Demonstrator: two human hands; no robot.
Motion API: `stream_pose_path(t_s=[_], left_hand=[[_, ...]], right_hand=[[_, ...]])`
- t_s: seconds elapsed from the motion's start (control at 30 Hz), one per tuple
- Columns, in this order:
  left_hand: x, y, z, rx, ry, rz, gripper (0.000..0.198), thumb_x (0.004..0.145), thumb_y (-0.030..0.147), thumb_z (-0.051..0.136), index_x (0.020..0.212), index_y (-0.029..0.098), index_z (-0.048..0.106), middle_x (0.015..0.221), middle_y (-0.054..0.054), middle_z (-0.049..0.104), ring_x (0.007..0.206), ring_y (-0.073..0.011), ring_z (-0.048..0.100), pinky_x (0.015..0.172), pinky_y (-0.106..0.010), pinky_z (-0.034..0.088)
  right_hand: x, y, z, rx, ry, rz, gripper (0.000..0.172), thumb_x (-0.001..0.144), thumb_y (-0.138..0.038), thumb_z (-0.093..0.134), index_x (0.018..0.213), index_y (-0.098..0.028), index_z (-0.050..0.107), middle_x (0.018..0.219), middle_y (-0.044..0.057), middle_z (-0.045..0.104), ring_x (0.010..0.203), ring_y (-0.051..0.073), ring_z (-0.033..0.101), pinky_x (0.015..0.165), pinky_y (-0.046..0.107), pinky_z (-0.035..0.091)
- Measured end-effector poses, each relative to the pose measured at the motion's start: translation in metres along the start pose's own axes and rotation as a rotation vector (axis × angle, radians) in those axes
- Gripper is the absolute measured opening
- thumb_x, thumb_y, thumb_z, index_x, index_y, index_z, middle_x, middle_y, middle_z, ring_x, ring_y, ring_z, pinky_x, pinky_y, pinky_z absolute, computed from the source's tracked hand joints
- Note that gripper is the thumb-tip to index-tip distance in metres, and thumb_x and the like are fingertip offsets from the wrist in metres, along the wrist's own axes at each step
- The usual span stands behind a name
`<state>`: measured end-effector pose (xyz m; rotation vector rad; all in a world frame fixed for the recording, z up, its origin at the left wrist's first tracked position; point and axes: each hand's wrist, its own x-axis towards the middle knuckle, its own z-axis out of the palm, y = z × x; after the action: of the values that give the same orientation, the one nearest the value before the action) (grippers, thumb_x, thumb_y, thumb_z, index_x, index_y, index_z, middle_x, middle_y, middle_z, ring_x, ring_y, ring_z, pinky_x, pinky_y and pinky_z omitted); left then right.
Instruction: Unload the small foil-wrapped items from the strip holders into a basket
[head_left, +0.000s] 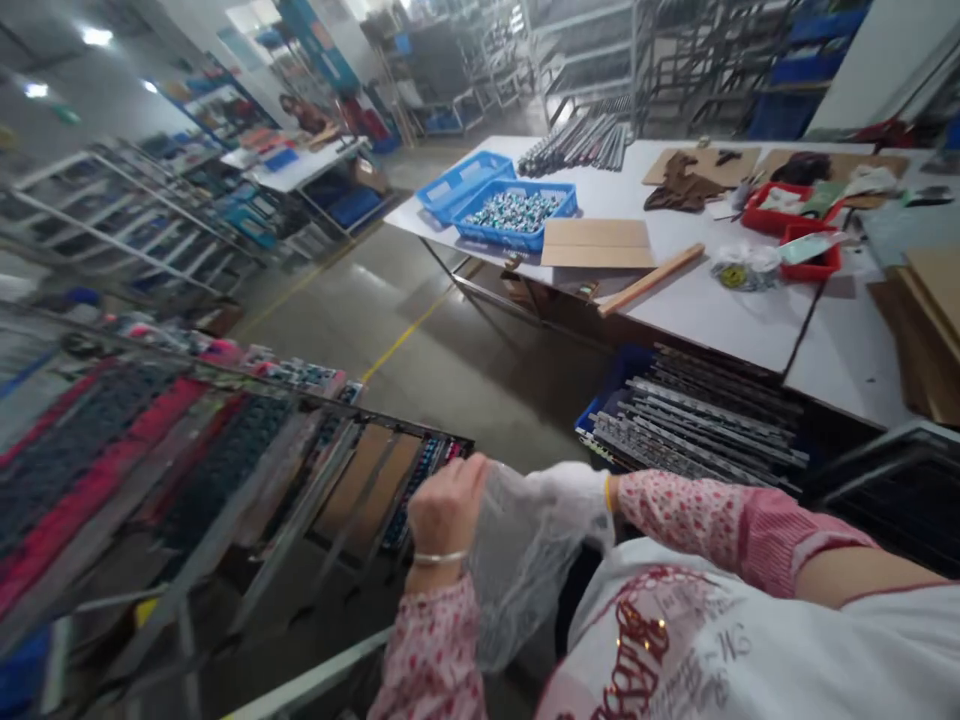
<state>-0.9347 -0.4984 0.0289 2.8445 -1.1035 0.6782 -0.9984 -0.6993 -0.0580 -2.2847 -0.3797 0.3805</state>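
Far left you've got the rack (420,427), slanting across toward you, loaded with long strips, pink and dark, some blurred. Your left hand (445,508) is just beyond its right end in view: bare, 1 bracelet at the wrist, fingers curled closed on the bag's edge. The bag (517,575) is clear plastic, hanging crumpled between your 2 hands, in front of your shirt (675,640). Up past it, the blue basket (499,238) sits on the white table (735,325), full of small parts. Your right hand (574,495), white glove with yellow cuff, is against the bag's other side; can't tell how far its fingers are closed. Right of that: cardboard (596,243) flat on the table, wood bar (656,278) angled over the table edge, blue tub (632,362) of metal strips below, 2 red bins (817,268) up on the table.
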Motion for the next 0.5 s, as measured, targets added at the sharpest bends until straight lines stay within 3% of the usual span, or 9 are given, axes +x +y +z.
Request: stream_pose_path(t_s=[0.03,0.07,0.17,0.27,0.4,0.5], left_hand=[[0.013,-0.019,0.005,0.012,0.016,-0.018,0.031,0.093,0.039,0.047,0.083,0.021,0.071,0.068,-0.004,0.065,0.060,-0.0161,0.056,0.056,-0.030,0.032],[0.025,-0.039,0.011,0.014,0.023,-0.027,0.032,0.093,0.040,0.047,0.084,0.021,0.072,0.070,-0.004,0.066,0.061,-0.0164,0.057,0.056,-0.030,0.032],[0.055,-0.105,0.040,-0.072,-0.001,-0.020,0.031,0.092,0.042,0.049,0.086,0.021,0.072,0.077,-0.003,0.070,0.066,-0.0166,0.060,0.057,-0.028,0.034],[0.083,-0.169,0.083,-0.201,0.005,-0.074,0.030,0.089,0.044,0.053,0.084,0.020,0.072,0.080,-0.003,0.072,0.069,-0.0163,0.062,0.059,-0.027,0.037],[0.132,-0.250,0.133,-0.397,0.024,-0.199,0.031,0.084,0.047,0.059,0.081,0.019,0.072,0.074,-0.002,0.070,0.066,-0.0157,0.061,0.063,-0.026,0.041],[0.170,-0.305,0.161,-0.642,0.064,-0.386,0.037,0.076,0.053,0.065,0.085,0.017,0.070,0.071,-0.002,0.066,0.065,-0.0147,0.058,0.065,-0.027,0.044]], right_hand=[[0.016,0.013,-0.009,-0.042,-0.017,0.049,0.026,0.080,-0.033,0.059,0.102,-0.023,0.066,0.087,0.001,0.070,0.078,0.018,0.064,0.063,0.024,0.042],[0.032,0.027,-0.020,-0.051,-0.005,0.110,0.023,0.083,-0.032,0.054,0.099,-0.021,0.067,0.081,0.002,0.069,0.073,0.016,0.063,0.059,0.023,0.040],[0.076,0.069,-0.058,-0.020,0.065,0.196,0.027,0.087,-0.038,0.052,0.098,-0.019,0.069,0.078,0.001,0.068,0.067,0.013,0.059,0.056,0.021,0.036],[0.121,0.094,-0.096,0.031,0.147,0.229,0.032,0.082,-0.048,0.060,0.092,-0.019,0.070,0.074,0.000,0.068,0.065,0.012,0.058,0.055,0.021,0.035],[0.182,0.095,-0.132,0.198,0.320,0.225,0.040,0.080,-0.054,0.060,0.084,-0.016,0.068,0.071,0.002,0.067,0.062,0.013,0.057,0.053,0.021,0.038],[0.223,0.082,-0.150,0.394,0.419,0.203,0.043,0.084,-0.055,0.053,0.080,-0.014,0.065,0.067,0.002,0.064,0.056,0.011,0.055,0.051,0.021,0.039]])
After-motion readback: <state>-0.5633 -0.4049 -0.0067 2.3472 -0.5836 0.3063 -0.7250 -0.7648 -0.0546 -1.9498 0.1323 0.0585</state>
